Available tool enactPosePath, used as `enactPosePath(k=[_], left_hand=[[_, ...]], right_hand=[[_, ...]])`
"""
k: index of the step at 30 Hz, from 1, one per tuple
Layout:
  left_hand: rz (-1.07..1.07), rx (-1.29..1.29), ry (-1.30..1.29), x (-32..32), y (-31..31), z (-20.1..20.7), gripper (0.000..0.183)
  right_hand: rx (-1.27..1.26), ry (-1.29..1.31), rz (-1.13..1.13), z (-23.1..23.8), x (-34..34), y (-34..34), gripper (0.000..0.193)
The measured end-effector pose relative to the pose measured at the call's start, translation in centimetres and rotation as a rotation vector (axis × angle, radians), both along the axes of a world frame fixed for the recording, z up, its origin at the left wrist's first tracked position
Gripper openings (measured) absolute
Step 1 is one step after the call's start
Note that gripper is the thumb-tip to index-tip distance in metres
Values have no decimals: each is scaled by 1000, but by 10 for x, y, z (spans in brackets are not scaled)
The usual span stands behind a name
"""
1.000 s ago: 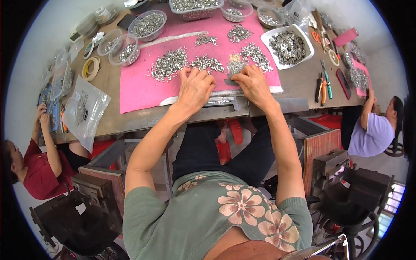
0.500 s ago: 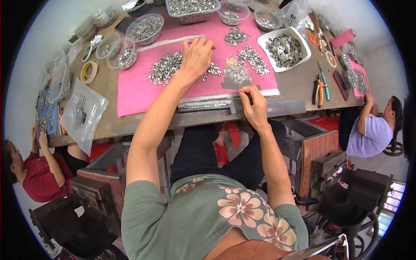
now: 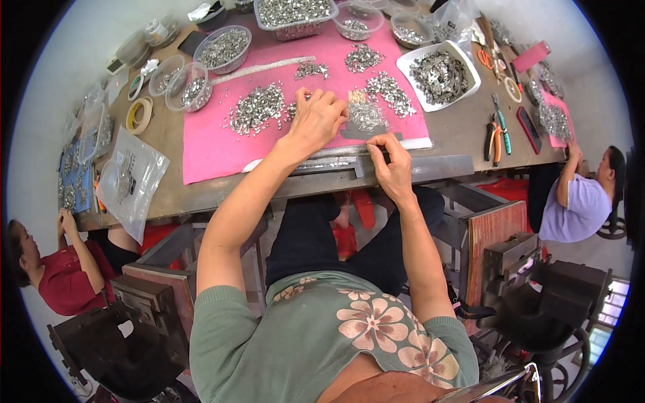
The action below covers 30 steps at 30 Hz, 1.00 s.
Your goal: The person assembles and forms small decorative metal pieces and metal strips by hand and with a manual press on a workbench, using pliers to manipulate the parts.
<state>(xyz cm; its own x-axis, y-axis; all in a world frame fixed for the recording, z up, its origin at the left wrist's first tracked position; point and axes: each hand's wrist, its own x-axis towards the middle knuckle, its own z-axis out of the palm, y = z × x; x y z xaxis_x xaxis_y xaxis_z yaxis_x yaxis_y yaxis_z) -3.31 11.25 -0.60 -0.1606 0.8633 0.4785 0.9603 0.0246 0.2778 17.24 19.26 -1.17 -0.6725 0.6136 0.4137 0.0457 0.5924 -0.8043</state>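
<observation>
Both grips are unclear, but the left hand (image 3: pixel 313 121) has drawn back nearer the right hand (image 3: pixel 394 164).

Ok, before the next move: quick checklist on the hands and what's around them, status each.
1. Left hand carrying a piece: cannot tell; its fingertips are over the pink mat, contents hidden.
2. Right hand holding something: cannot tell; thumb and forefinger are near the mat's front edge.
3. Thin silver slivers gathered: ok, heaped ahead of the right hand.
4. White square dish upright: ok, holding metal pieces.
5. Orange-handled pliers apart from both hands: ok, on the bench right of the mat.
</observation>
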Motion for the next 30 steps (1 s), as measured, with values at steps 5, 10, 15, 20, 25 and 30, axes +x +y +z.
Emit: enactPosePath(k=[5, 10, 15, 20, 25, 30], left_hand=[[5, -111, -3, 1, -4, 17, 7], [19, -197, -193, -13, -11, 24, 9], [-2, -171, -111, -10, -9, 23, 10], [79, -222, -50, 1, -5, 23, 12], [173, -36, 204, 20, -9, 12, 12], [164, -35, 232, 25, -13, 14, 10]], right_hand=[[12, 1, -1, -1, 1, 1, 5], [-6, 1, -1, -1, 0, 1, 5], [10, 7, -6, -1, 0, 1, 5], [-3, 16, 0, -2, 0, 0, 5], [13, 12, -2, -1, 0, 0, 5], [17, 16, -3, -1, 0, 0, 5]])
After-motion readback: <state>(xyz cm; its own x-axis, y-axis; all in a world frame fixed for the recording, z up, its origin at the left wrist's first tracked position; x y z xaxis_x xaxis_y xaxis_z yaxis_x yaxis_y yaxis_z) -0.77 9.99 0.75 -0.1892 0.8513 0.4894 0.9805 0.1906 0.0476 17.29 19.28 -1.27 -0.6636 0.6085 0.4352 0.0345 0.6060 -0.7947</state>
